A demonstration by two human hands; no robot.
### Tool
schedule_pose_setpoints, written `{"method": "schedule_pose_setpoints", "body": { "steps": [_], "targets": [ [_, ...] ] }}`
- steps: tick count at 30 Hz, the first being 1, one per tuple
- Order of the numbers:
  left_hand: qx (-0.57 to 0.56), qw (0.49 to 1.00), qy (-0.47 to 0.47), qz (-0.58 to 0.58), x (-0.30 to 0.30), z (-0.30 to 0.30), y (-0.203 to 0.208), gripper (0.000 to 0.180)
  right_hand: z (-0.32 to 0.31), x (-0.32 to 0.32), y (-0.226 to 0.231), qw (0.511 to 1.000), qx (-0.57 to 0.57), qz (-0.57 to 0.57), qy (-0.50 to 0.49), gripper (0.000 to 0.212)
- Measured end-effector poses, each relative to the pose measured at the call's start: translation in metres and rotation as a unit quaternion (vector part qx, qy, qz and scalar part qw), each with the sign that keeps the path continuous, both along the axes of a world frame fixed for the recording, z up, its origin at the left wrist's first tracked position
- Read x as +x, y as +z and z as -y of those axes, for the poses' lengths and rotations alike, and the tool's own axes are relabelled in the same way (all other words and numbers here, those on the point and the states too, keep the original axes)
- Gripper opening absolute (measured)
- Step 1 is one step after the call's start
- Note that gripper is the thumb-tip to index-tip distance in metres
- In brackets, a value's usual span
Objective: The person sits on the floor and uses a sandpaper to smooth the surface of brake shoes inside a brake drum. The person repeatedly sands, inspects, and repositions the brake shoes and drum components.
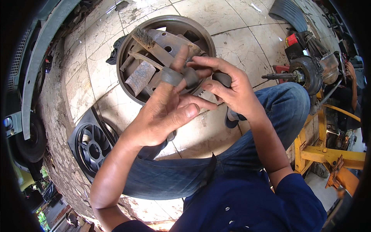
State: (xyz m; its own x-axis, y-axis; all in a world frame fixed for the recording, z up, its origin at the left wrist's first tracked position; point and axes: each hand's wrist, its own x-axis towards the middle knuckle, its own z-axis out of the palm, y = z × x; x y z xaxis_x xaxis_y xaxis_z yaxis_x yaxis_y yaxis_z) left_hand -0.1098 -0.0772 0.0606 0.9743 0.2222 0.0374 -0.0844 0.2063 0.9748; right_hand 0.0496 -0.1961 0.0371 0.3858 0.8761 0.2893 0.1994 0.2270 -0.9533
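Note:
My left hand (158, 120) is held out in mid-air with its fingers stretched and apart. One dark ring-shaped piece (172, 76) sits around a finger of it, and a second dark ring (190, 78) is around another finger. My right hand (234, 87) reaches in from the right, its index fingertip and thumb close to the second ring; whether they touch it is unclear. A dark rounded piece (222, 79) lies between the thumb and index finger of my right hand. Beyond both hands lies a round metal drum (206, 33) holding a bristle brush (143, 37) and a curved rusty plate (141, 77).
A black fan in a frame (92, 149) lies on the cracked tile floor at left. To the right stand a greasy machine part with a shaft (303, 73) and a yellow metal frame (328, 154). Another person's arm (352, 85) shows at the far right.

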Motion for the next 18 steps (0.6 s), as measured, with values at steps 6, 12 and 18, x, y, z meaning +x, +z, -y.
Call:
{"method": "schedule_pose_setpoints", "body": {
  "steps": [6,12,18],
  "targets": [
    [-0.100,0.995,-0.021,0.006,0.003,0.007,0.019,0.112,0.007,0.001,0.017,0.968,-0.132,-0.195,0.083,0.041],
    [-0.075,0.997,-0.015,-0.007,0.002,0.009,0.018,0.106,-0.003,-0.010,-0.001,0.992,0.022,-0.069,0.104,0.042],
    [-0.090,0.996,-0.024,0.006,0.003,0.010,0.018,0.100,0.004,-0.011,-0.005,0.980,0.031,-0.171,0.095,0.044]
  ]
}}
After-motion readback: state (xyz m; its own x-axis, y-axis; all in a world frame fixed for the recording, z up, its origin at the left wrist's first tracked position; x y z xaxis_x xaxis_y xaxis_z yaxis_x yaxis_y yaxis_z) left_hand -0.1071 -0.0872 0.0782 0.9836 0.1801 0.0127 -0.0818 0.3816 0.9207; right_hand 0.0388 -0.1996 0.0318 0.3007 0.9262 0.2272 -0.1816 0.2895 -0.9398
